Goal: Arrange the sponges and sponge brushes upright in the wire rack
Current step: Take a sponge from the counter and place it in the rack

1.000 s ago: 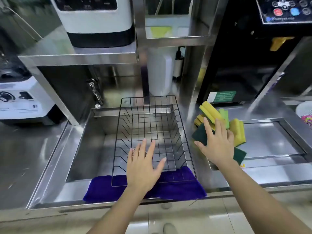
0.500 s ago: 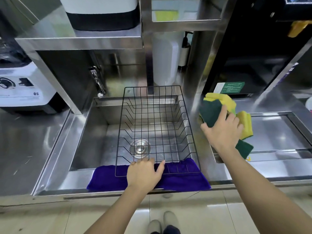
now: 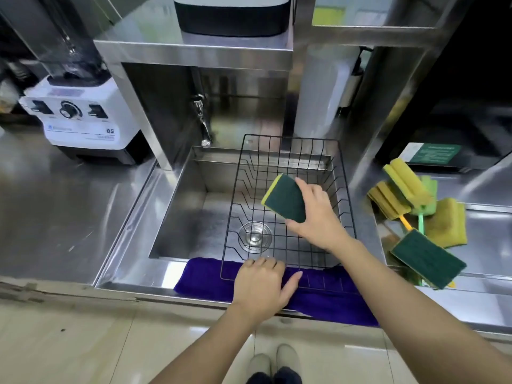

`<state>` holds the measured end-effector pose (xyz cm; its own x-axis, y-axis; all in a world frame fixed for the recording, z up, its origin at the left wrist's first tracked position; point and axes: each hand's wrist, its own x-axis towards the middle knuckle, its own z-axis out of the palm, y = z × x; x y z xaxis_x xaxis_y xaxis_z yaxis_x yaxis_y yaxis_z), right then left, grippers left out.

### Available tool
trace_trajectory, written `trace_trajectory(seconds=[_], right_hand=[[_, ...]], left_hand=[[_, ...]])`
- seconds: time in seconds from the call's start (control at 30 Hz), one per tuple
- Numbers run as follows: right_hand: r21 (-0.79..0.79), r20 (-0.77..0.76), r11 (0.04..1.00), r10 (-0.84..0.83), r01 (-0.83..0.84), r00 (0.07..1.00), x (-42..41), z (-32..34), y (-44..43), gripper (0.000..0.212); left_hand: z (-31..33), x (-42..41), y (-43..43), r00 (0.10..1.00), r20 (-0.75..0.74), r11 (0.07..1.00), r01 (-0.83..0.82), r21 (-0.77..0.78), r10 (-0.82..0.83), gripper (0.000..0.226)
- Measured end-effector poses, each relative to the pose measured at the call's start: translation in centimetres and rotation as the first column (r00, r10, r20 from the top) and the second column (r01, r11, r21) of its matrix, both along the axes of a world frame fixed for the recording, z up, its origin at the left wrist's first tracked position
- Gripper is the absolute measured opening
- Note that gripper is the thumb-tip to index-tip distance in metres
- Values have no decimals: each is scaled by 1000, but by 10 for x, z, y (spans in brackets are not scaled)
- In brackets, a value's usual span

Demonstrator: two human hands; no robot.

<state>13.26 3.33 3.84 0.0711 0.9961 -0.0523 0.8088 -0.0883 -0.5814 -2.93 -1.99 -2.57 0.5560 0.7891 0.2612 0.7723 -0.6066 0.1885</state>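
Note:
A black wire rack (image 3: 288, 151) spans the steel sink (image 3: 180, 206), its front edge resting on a purple cloth (image 3: 205, 278). My right hand (image 3: 318, 217) holds a green-and-yellow sponge (image 3: 285, 199) tilted above the rack's middle. My left hand (image 3: 260, 286) presses on the rack's front rim, fingers curled over the wire. To the right on the counter lies a pile: yellow sponge brushes (image 3: 404, 184), a green brush handle (image 3: 421, 223), a yellow sponge (image 3: 446, 225) and a dark green sponge (image 3: 426, 259). No sponge stands in the rack.
A tap (image 3: 203, 126) hangs over the sink's back left corner. A white blender base (image 3: 83, 120) stands on the left counter. A steel shelf (image 3: 194, 51) overhangs the sink. A white bottle (image 3: 318, 101) stands behind the rack. The sink drain (image 3: 255, 235) shows through the wires.
My right hand lifted a green-and-yellow sponge from the pile and carried it left over the rack. My left hand stayed at the rack's front rim.

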Motion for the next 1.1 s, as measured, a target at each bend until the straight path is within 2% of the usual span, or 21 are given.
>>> trace_trajectory(seconds=[0.1, 0.17, 0.3, 0.53, 0.63, 0.7, 0.77, 0.93, 1.1], right_hand=[[-212, -67, 968, 122, -134, 990, -11, -23, -1, 88], [-288, -92, 939, 171, -190, 981, -16, -34, -1, 88], [-326, -166, 912, 205, -250, 964, -24, -46, 0, 86], [-390, -301, 853, 237, -346, 924, -21, -46, 9, 65], [-430, -323, 827, 234, -362, 917, -16, -43, 9, 64], [-447, -279, 819, 254, -359, 926, -16, -43, 7, 65], [-422, -205, 844, 265, -330, 942, -18, -44, 4, 63], [-160, -141, 984, 54, -76, 989, -5, -30, -7, 40], [117, -59, 977, -174, 179, 983, 41, -7, -23, 27]], left_hand=[[-2, -4, -1, 1000, 10, 999, 22, 49, -23, 47], [-4, -6, -2, 999, 9, 996, 36, 80, -37, 45], [-8, -7, -2, 999, 36, 994, 27, 106, -31, 43], [-12, -7, -1, 993, 105, 991, 43, 129, -57, 36], [-10, -4, -1, 993, 92, 991, 55, 122, -67, 37], [-9, 0, -1, 994, 72, 991, 77, 108, -85, 38], [-6, 5, -2, 993, 53, 991, 105, 82, -109, 39], [4, 31, -6, 971, -7, 971, 239, -3, -239, 41], [12, 69, -7, 952, -127, 942, 245, -228, -278, 54]])
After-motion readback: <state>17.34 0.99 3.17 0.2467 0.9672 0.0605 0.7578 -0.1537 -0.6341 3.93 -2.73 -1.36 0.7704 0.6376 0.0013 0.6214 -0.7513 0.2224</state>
